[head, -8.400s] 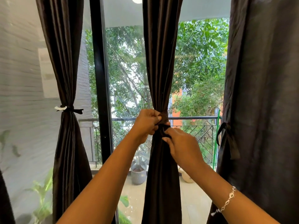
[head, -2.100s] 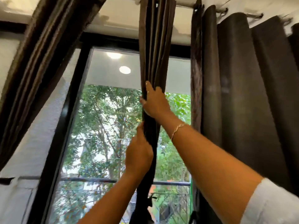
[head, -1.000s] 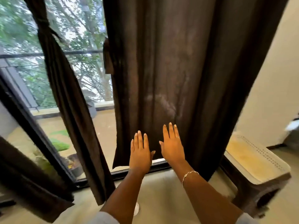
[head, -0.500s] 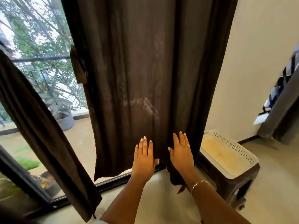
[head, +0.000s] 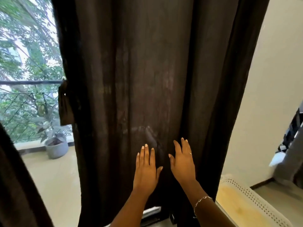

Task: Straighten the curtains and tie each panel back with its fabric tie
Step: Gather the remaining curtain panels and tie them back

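A wide dark brown curtain panel (head: 147, 79) hangs spread out and fills the middle of the view. Its fabric tie (head: 64, 104) dangles loose from the panel's left edge at railing height. My left hand (head: 146, 167) and my right hand (head: 182, 163) lie flat on the lower part of the panel, side by side, fingers apart and pointing up, holding nothing. A second dark panel (head: 18, 185) crosses the lower left corner.
A white perforated stool top (head: 249, 208) stands low at the right, close to the panel. The white wall (head: 270, 95) is on the right. Behind the glass are a balcony railing (head: 29, 82) and a grey plant pot (head: 56, 147).
My view has come closer to the wide panel and both hands have slid a little upward on it, still flat. The stool has moved toward the bottom right corner.
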